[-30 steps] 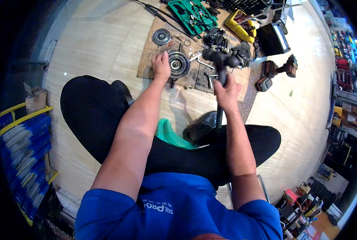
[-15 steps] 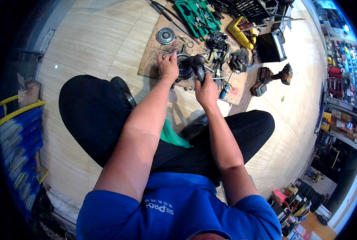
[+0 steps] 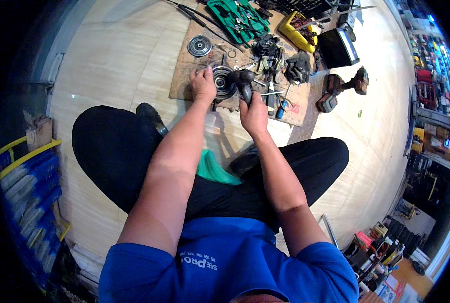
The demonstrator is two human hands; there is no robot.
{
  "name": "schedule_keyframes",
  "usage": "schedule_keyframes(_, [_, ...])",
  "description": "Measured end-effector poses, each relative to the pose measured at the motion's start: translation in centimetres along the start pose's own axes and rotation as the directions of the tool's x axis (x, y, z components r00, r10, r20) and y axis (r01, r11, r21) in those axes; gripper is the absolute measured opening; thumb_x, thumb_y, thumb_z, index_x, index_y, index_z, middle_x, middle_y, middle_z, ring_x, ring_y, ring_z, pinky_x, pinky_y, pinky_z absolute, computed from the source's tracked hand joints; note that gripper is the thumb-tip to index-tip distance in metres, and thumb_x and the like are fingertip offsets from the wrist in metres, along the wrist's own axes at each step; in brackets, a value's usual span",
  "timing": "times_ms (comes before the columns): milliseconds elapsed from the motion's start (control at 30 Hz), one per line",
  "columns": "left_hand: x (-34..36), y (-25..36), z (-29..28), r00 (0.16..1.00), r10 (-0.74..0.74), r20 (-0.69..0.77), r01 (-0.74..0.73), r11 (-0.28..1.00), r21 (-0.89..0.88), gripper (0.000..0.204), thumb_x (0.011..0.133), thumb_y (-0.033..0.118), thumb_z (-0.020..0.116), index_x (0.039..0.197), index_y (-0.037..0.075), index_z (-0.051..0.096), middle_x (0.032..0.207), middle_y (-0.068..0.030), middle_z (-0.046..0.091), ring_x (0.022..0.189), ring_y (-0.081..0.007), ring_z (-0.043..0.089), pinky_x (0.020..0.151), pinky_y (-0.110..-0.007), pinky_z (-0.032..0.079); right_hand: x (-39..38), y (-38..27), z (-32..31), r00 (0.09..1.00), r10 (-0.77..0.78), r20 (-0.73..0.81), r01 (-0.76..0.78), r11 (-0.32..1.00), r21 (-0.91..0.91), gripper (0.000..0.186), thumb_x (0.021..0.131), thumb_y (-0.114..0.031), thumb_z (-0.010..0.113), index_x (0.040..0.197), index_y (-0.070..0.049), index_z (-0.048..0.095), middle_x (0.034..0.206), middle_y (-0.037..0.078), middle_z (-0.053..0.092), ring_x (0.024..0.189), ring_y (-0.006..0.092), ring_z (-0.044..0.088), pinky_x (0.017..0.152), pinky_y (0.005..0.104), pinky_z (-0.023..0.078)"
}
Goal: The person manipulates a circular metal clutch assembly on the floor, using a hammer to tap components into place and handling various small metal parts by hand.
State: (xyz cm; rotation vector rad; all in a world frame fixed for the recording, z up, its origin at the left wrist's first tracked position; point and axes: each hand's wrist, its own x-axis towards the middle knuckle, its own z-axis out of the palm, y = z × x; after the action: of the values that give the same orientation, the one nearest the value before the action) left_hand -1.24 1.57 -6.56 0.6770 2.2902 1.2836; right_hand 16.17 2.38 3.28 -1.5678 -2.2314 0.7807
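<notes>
Left hand (image 3: 204, 85) pressing on round pulley-like metal part (image 3: 224, 82) on far cardboard mat (image 3: 182, 76), right hand (image 3: 254, 113) gripping dark tool (image 3: 244, 81) against it, mid-fitting step probably, next needing steady hold, 2 hands close.

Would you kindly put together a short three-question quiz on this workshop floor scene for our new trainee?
1. True or false: the left hand rests on the round metal part lying on the cardboard sheet.
2. What does the right hand grip? A) a dark tool handle B) a yellow tray C) a green cloth
3. Fill in: beyond the round part lies an open ____ tool case.

Key
1. True: the hand sits on its left rim.
2. A: the fingers close round the handle just right of the round part.
3. Green.
</notes>
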Motion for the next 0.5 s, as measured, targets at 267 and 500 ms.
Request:
schedule_keyframes(267, [0.4, -0.7, 0.0, 1.000, 0.026, -0.018, -0.025, 0.999, 0.021, 0.055, 0.099, 0.043, 0.038, 0.110, -0.004, 0.066, 0.131, -0.0319, 0.048, 0.125, -0.0425, 0.042, 0.107, -0.046, 0.032, -2.6, -0.8, -2.0, 0.999, 0.041, 0.028, -0.044, 0.991, 0.124, 0.024, 0.085, -0.021, 0.063, 0.095, -0.001, 0.055, 0.079, 0.029, 0.062, 0.077, 0.0489, 0.060, 0.068, 0.0548, 0.046])
schedule_keyframes(500, [0.3, -0.5, 0.0, 0.999, 0.042, -0.025, -0.041, 0.998, 0.036, 0.053, 0.100, 0.044, 0.039, 0.108, -0.002, 0.066, 0.125, -0.0310, 0.054, 0.129, -0.0411, 0.038, 0.108, -0.046, 0.031, -4.6, -0.2, -0.9, 0.999, -0.003, 0.052, -0.002, 0.995, 0.104, 0.028, 0.086, -0.022, 0.064, 0.101, -0.002, 0.053, 0.081, 0.027, 0.063, 0.078, 0.0479, 0.061, 0.068, 0.0544, 0.047])
